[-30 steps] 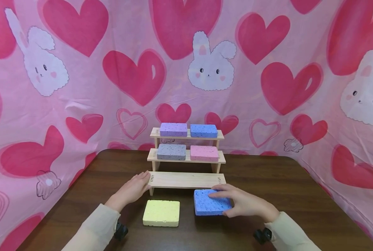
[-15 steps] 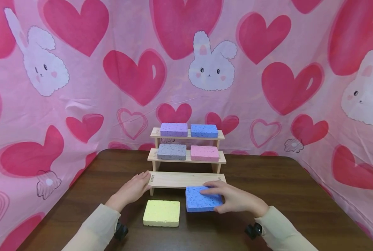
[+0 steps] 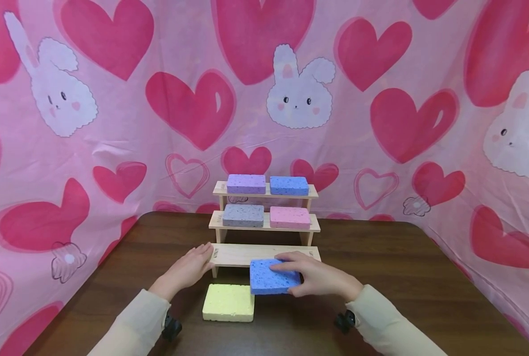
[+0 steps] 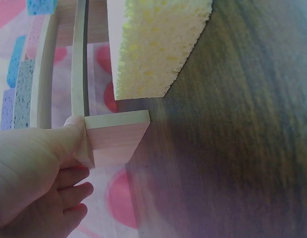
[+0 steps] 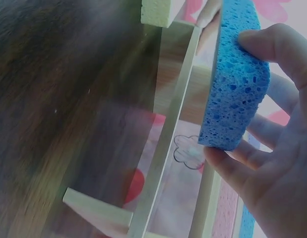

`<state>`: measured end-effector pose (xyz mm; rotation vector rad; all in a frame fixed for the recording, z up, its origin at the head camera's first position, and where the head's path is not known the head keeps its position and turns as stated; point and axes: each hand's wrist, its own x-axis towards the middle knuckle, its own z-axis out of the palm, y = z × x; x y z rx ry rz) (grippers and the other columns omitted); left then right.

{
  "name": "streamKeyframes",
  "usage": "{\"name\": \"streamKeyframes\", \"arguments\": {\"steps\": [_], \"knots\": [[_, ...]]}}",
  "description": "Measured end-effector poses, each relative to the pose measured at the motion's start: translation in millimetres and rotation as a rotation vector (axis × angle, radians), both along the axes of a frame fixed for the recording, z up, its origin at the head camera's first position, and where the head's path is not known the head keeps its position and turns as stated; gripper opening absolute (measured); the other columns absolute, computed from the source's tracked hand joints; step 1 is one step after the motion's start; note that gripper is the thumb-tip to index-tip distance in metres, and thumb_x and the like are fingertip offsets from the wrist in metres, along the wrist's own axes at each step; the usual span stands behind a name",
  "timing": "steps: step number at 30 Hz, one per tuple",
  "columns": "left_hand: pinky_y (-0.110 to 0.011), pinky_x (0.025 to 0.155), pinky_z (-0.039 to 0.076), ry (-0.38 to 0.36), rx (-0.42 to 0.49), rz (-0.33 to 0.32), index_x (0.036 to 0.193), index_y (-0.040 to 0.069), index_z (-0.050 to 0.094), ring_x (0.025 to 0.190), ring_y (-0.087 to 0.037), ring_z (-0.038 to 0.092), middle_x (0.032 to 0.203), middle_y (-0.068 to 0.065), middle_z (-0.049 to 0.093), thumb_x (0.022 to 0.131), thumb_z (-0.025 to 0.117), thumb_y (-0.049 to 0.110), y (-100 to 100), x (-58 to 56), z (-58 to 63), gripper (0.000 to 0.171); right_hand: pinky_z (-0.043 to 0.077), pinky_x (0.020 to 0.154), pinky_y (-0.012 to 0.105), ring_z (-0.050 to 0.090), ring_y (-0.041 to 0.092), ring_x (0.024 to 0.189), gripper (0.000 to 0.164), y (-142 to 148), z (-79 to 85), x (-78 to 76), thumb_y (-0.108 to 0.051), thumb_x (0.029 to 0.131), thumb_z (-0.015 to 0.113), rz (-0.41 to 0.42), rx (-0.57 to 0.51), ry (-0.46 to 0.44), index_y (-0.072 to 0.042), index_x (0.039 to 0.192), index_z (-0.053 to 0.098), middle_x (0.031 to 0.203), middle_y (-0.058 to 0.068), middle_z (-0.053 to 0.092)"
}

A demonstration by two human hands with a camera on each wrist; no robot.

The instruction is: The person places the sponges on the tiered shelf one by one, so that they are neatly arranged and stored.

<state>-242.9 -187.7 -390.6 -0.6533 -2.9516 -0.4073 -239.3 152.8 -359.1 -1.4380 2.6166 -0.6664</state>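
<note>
My right hand (image 3: 319,277) holds a blue sponge (image 3: 266,278) by its right part, thumb on the near side and fingers over the top. In the head view the sponge is raised in front of the lowest step of a three-step wooden display stand (image 3: 235,254), its left edge just overlapping a yellow sponge (image 3: 228,302) on the table. The right wrist view shows the blue sponge (image 5: 235,84) tilted between thumb and fingers. My left hand (image 3: 186,269) grips the left end of the lowest step, its thumb (image 4: 71,131) against the front edge.
On the middle step lie a grey sponge (image 3: 243,216) and a pink sponge (image 3: 289,217). A purple sponge (image 3: 246,184) and another blue sponge (image 3: 289,186) occupy the top step. Behind the brown table (image 3: 380,267) hangs a pink heart-and-rabbit cloth (image 3: 255,133).
My right hand has carried the blue sponge leftward and slightly up, from the stand's right side to near its middle. The left hand has stayed in place.
</note>
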Motion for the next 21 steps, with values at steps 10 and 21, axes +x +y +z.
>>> {"name": "streamKeyframes", "arguments": {"steps": [10,21], "knots": [[-0.05,0.104,0.026,-0.01,0.005,0.017,0.13,-0.012,0.043,0.126,-0.041,0.033,0.136,-0.027,0.039,0.09,0.059,0.018,1,-0.4,-0.3,0.052,0.033,0.102,0.043,0.034,0.024,0.127,0.055,-24,-1.1,-7.6,-0.025,0.08,0.068,0.003,0.011,0.058,-0.019,0.133,0.052,0.141,0.008,0.038],[-0.049,0.104,0.025,-0.018,0.012,0.025,0.131,-0.011,0.043,0.127,-0.041,0.033,0.137,-0.026,0.039,0.09,0.059,0.019,1,0.3,-0.4,0.053,0.033,0.102,0.041,0.034,0.024,0.127,0.055,-42,-4.0,-18.7,-0.028,0.083,0.066,-0.012,0.031,0.054,-0.019,0.135,0.05,0.143,0.009,0.036]]}}
